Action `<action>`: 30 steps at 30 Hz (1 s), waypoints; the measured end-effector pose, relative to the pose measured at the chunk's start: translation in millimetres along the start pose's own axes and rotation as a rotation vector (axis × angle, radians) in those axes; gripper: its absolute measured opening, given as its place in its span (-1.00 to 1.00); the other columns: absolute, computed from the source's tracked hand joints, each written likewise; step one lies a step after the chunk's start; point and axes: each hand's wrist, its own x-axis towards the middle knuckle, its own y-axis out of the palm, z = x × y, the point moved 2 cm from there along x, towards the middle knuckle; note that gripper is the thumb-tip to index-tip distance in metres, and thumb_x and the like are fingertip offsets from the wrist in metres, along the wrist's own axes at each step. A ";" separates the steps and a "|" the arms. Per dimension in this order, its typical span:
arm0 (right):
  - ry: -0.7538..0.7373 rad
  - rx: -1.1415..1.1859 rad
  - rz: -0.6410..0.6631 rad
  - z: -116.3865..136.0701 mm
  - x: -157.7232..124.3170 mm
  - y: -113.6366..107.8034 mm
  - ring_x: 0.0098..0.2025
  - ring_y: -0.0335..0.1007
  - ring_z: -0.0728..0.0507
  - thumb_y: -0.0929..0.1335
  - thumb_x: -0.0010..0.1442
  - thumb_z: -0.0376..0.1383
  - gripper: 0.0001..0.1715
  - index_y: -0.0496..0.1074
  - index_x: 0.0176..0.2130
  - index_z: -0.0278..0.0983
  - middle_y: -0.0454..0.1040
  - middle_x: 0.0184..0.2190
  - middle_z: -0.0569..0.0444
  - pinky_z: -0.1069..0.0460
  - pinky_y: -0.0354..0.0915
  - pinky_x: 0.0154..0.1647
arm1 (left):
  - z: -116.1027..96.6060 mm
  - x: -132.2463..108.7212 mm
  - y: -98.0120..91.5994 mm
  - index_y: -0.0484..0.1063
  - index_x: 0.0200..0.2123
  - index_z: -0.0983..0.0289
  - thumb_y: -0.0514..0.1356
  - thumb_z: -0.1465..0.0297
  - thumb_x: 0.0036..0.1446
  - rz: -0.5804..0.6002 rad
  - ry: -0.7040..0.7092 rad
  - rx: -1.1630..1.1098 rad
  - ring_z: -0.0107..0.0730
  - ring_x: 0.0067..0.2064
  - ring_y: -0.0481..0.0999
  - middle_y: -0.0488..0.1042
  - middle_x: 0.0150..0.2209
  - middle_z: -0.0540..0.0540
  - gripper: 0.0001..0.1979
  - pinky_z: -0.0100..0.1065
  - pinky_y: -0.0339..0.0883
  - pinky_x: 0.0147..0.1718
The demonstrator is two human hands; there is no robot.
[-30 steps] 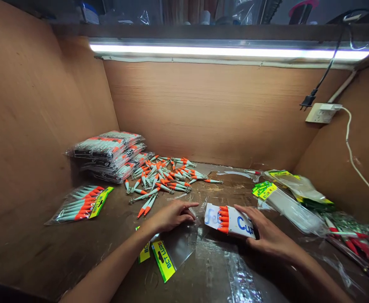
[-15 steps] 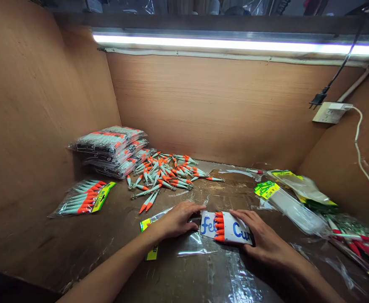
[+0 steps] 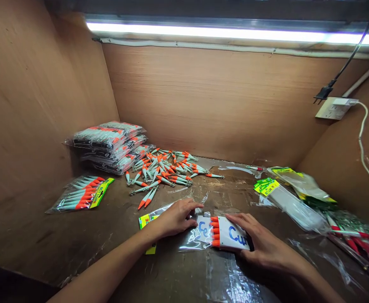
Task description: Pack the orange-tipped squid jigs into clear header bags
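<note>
My left hand (image 3: pixel 178 216) is closed on the open end of a clear plastic bag (image 3: pixel 189 245) with a yellow header, lying flat on the bench. My right hand (image 3: pixel 260 240) grips the right end of a white holder (image 3: pixel 230 231) with blue handwriting. A row of orange-tipped squid jigs (image 3: pixel 215 232) sticks out of the holder toward the left; their rear parts are hidden inside it. The holder's left end lies within the bag's mouth, under the clear film. My left fingertips are close to that end.
Loose squid jigs (image 3: pixel 162 168) are heaped behind the hands. Packed bags (image 3: pixel 108 145) are stacked at the back left, with a filled bag (image 3: pixel 83 194) in front. Bags with yellow headers (image 3: pixel 291 206) and red-and-white jigs (image 3: pixel 354 240) lie right. A plug (image 3: pixel 325 92) hangs above.
The white holder with the jigs has moved slightly left, and its left end has slid into the bag's mouth. The camera view has tipped down a little.
</note>
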 end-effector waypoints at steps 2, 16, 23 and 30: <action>0.001 0.018 0.032 1.4 -1.1 0.4 0.25 0.18 -0.31 0.39 -0.01 -0.34 -0.04 0.13 0.34 -0.03 0.22 0.26 0.03 -0.17 0.12 0.30 | -2.6 -0.2 -1.3 0.35 0.17 0.10 0.31 0.30 0.13 0.008 0.001 -0.004 -0.25 -0.16 0.44 0.45 -0.14 0.08 -0.48 -0.31 0.29 -0.18; -0.088 0.031 0.046 11.0 2.0 12.0 0.30 0.09 -0.27 0.40 0.03 -0.36 -0.06 0.12 0.34 -0.10 0.21 0.28 0.01 -0.17 0.05 0.34 | -25.2 1.8 7.6 0.36 0.17 0.09 0.04 0.17 0.31 0.137 -0.070 0.011 -0.16 -0.05 0.46 0.41 -0.05 0.13 -0.59 -0.23 0.29 -0.05; -0.116 0.034 0.024 5.6 2.6 18.1 0.31 0.10 -0.29 0.40 0.03 -0.36 -0.07 0.13 0.34 -0.11 0.20 0.30 -0.02 -0.21 0.06 0.33 | -9.9 12.2 9.7 0.45 -0.27 0.25 0.04 0.50 0.08 0.186 -0.129 -0.337 -0.41 -0.36 0.40 0.41 -0.40 -0.03 -0.78 -0.45 0.24 -0.41; -0.140 -0.005 0.000 14.0 3.4 17.8 0.31 0.09 -0.28 0.39 0.04 -0.37 -0.03 0.05 0.36 -0.06 0.20 0.30 0.01 -0.23 0.05 0.34 | -16.1 9.9 9.1 0.47 -0.21 0.26 0.10 0.39 0.15 0.084 -0.112 -0.316 -0.44 -0.38 0.38 0.45 -0.38 -0.03 -0.81 -0.47 0.17 -0.44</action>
